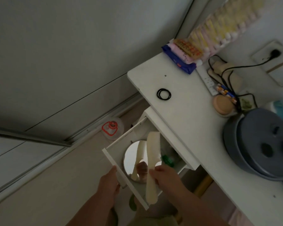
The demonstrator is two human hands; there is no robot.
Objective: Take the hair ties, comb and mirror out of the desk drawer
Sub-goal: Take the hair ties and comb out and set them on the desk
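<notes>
Nearest: left hand [109, 181] on the front panel of the open drawer [116, 167], fingers curled around the panel's edge, thumb on top. Right hand [164, 175] beside it, over the drawer, fingers pressed together pinching the cream comb [151, 163] about midway along its length. The comb is lifted and tilted, its lower end sticking out past the drawer front, its upper end above the mirror. Round mirror [131, 157] lies flat on the drawer floor, partly covered by the comb and reflecting it. A green item [167, 159] sits deeper in the drawer, under the desk edge; too dark to tell what it is.

Farther up: black hair ties [163, 94] lie in a loose bunch on the white desk top [178, 115], out of the drawer and apart from everything else. To the right, a grey round pot [258, 142], a tan round case [223, 105], black cables. At the far end, a blue packet [178, 60]. On the floor to the left, a clear lid with red markings [112, 130].
</notes>
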